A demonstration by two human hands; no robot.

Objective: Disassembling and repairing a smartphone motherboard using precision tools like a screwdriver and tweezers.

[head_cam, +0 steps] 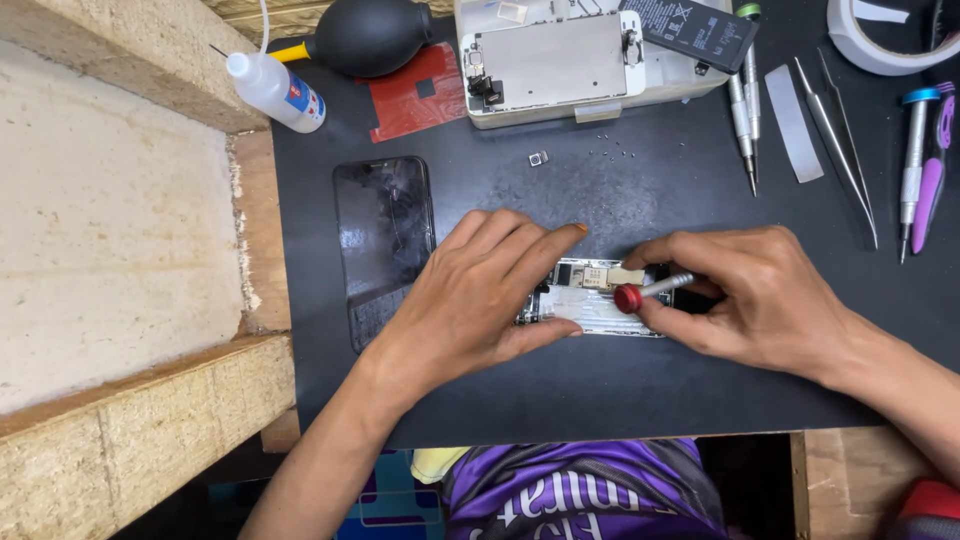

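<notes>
Now, starting at the left edge of the dark mat that covers the surface, I see a small white squeeze bottle lying at the far left corner, with a black rubber air blower just beside it and a red sheet next to that. Nearer me, a dark detached phone screen lies flat along the left side of the mat. My left hand rests partly over the screen's right edge, fingers spread and pressing down on the left end of the opened phone body at the middle of the mat; its grip is open, holding nothing. At the far edge, a white tray carries a metal-backed panel and a black battery. My right hand has its grip closed around a red-capped screwdriver, whose tip I cannot make out, lying across the phone body's right end. Toward the far right corner lie more screwdrivers, a white strip, tweezers, a blue-capped driver, a purple tool and a tape roll.
</notes>
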